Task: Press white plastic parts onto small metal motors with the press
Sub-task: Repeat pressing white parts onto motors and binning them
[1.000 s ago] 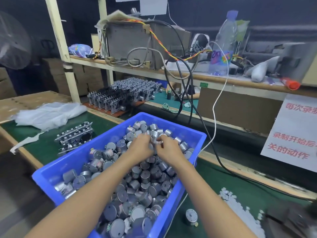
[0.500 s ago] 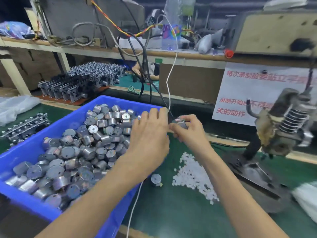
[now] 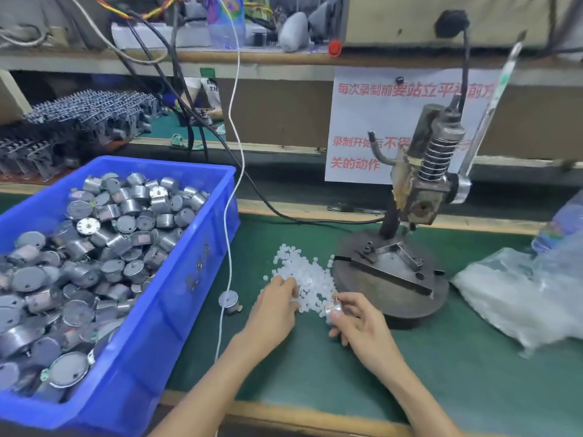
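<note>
A blue bin (image 3: 189,272) on the left is full of small round metal motors (image 3: 126,222). A heap of small white plastic parts (image 3: 303,272) lies on the green mat between the bin and the press. My left hand (image 3: 277,307) has its fingertips in the near edge of that heap; what they hold is hidden. My right hand (image 3: 356,320) grips one metal motor (image 3: 332,309) just in front of the press base. The hand press (image 3: 422,190) stands on a round metal base (image 3: 394,279) with an empty fixture.
One loose motor (image 3: 229,300) lies on the mat beside a hanging white cable (image 3: 232,197). A crumpled clear plastic bag (image 3: 517,294) lies right of the press. Racks of metal parts (image 3: 82,121) stand behind the bin. A printed notice (image 3: 378,127) hangs behind the press.
Both hands left the blue bin and came down to the mat by the press. My right hand carried a motor along; my left hand went into the white parts.
</note>
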`<action>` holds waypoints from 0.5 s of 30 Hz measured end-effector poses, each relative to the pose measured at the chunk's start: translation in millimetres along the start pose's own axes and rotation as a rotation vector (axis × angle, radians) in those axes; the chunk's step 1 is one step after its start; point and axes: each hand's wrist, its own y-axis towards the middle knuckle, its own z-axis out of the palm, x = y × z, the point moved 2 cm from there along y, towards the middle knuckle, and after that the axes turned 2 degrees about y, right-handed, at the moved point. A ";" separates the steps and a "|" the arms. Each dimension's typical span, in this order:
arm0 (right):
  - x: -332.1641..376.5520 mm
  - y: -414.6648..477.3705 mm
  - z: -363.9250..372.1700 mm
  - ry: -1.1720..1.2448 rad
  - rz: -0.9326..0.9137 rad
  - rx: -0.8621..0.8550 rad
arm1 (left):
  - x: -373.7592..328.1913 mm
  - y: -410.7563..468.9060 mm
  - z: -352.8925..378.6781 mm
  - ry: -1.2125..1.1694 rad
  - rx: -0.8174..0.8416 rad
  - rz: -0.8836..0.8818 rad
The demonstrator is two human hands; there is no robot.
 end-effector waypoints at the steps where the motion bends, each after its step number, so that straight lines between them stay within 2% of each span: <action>1: -1.7 0.7 0.4 0.019 -0.019 -0.020 | -1.4 -1.3 2.0 -0.017 0.000 0.024; 6: -7.4 -2.0 -1.7 0.013 -0.052 -0.026 | -0.4 -16.6 10.2 -0.043 -0.044 0.173; 13: -5.8 -5.0 1.5 -0.008 -0.091 -0.022 | 1.4 -18.7 10.3 0.064 -0.078 0.198; 15: -5.6 -6.1 1.9 -0.016 -0.099 -0.037 | 0.3 -21.4 7.7 0.004 -0.103 0.203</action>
